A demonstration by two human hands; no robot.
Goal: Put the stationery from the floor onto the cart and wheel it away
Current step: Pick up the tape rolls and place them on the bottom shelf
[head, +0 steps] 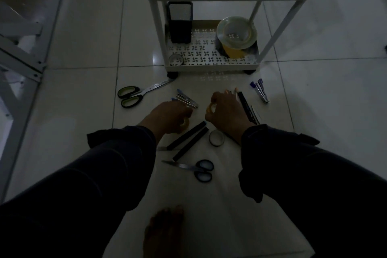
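My left hand (169,117) is closed around a pale tape roll (185,125), just below a blue stapler (187,100) on the floor. My right hand (227,111) grips a small yellowish tape roll (211,108); its fingertips reach a long black ruler (248,109). Green-handled scissors (132,96) lie to the left, and black-handled scissors (200,169) lie nearer me. Two black bars (188,138) and a dark tape roll (216,138) rest between my arms. A second blue stapler (260,91) lies at the right. The white cart (209,67) stands ahead.
The cart's bottom shelf holds a black mesh pen holder (181,23), stacked large tape rolls (236,34) and a small roll (176,59). A white metal frame (21,58) stands at the left. My bare foot (165,232) is on the tiled floor. The light is dim.
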